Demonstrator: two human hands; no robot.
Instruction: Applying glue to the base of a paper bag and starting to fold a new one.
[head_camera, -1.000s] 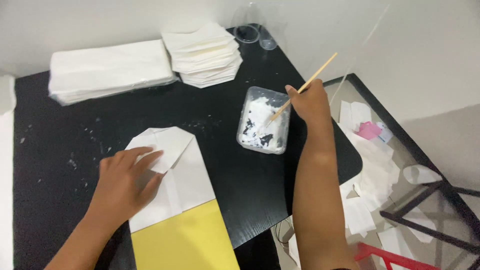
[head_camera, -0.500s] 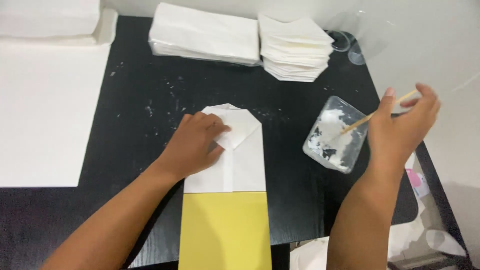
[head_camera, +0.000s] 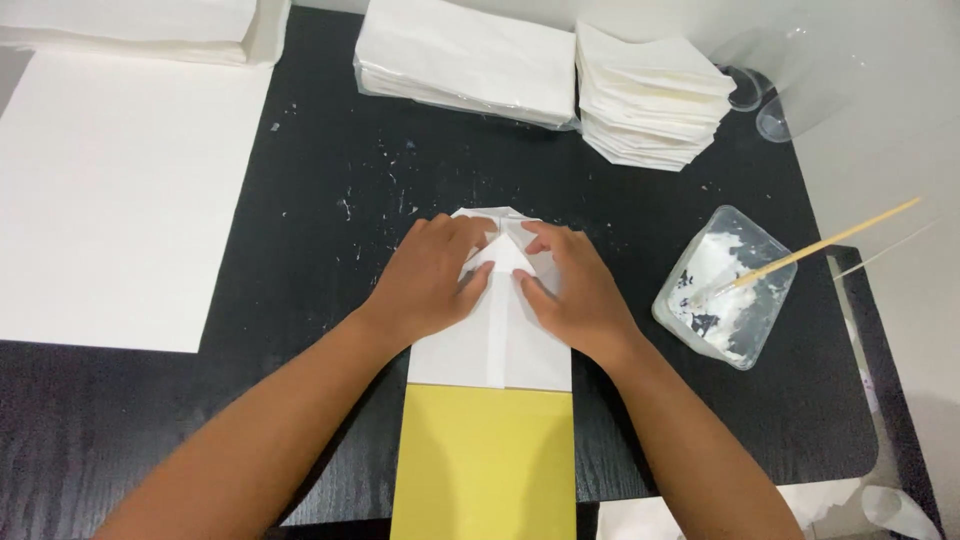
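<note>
White paper bag (head_camera: 495, 350) lies flat mid-table (head_camera: 300, 420), over a yellow sheet (head_camera: 487, 460). Left hand (head_camera: 430, 280) and right hand (head_camera: 570, 285) both palm-down on its folded top, fingers (head_camera: 478, 285) spread flat, pressing the triangular flap. Centre seam visible. Nothing pinched.

Flat white paper stack (head_camera: 465, 60), seemingly clear-wrapped, at table's far edge; no labels, signs, screens.

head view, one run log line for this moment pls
left hand flat on white folded paper | right hand pressing same flap | stick resting in paste tub
</note>
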